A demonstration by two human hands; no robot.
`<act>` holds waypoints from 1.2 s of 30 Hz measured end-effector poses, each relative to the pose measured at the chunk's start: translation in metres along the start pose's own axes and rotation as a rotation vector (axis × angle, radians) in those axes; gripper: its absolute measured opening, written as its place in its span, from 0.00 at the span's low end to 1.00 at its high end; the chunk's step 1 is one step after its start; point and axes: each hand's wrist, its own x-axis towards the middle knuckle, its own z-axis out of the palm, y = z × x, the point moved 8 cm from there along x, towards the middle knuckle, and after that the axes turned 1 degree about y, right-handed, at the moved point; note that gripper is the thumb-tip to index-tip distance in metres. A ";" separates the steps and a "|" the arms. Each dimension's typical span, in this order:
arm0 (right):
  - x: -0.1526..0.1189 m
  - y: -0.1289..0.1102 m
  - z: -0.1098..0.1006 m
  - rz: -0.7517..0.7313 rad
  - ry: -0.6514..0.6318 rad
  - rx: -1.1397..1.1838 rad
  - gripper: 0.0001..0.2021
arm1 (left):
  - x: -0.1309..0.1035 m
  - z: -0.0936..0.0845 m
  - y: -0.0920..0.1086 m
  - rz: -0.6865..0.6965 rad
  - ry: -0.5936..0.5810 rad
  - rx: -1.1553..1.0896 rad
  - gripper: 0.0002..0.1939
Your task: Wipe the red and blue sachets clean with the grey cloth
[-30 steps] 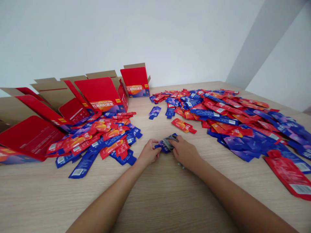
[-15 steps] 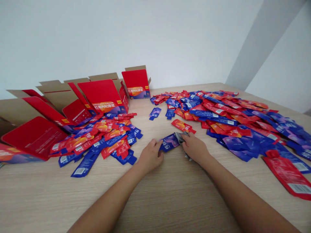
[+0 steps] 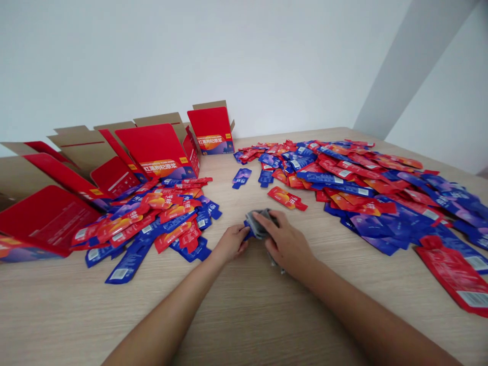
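Between my hands, low over the table, is a blue sachet (image 3: 249,229), mostly covered by a grey cloth (image 3: 259,223). My left hand (image 3: 231,243) pinches the sachet's left end between thumb and fingers. My right hand (image 3: 284,239) is closed on the cloth and presses it over the sachet; part of the cloth hangs below the palm. A red sachet (image 3: 284,197) lies flat just beyond my right hand. Left of my left hand spreads a pile of red and blue sachets (image 3: 171,213).
Open red cardboard boxes (image 3: 148,145) line the left side, with another box (image 3: 211,129) at the back. A large heap of red and blue sachets (image 3: 354,178) covers the right. A blue sachet (image 3: 241,178) lies near the middle; a pale wall stands behind.
My right hand has moved left with the cloth, from the sachet's right end to near my left hand, covering most of the sachet. The view has shifted slightly.
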 end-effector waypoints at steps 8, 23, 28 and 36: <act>0.006 0.024 0.022 0.131 -0.231 -0.219 0.23 | 0.001 0.005 -0.006 -0.146 -0.171 -0.021 0.15; -0.004 -0.010 0.030 0.052 -0.270 -0.235 0.25 | -0.005 0.003 -0.004 -0.180 -0.139 0.012 0.17; 0.003 0.040 0.016 0.244 -0.220 -0.326 0.22 | -0.004 0.001 -0.006 -0.171 -0.151 -0.030 0.13; 0.001 0.022 0.005 0.127 -0.102 -0.208 0.25 | -0.001 0.001 -0.010 -0.154 -0.194 -0.028 0.14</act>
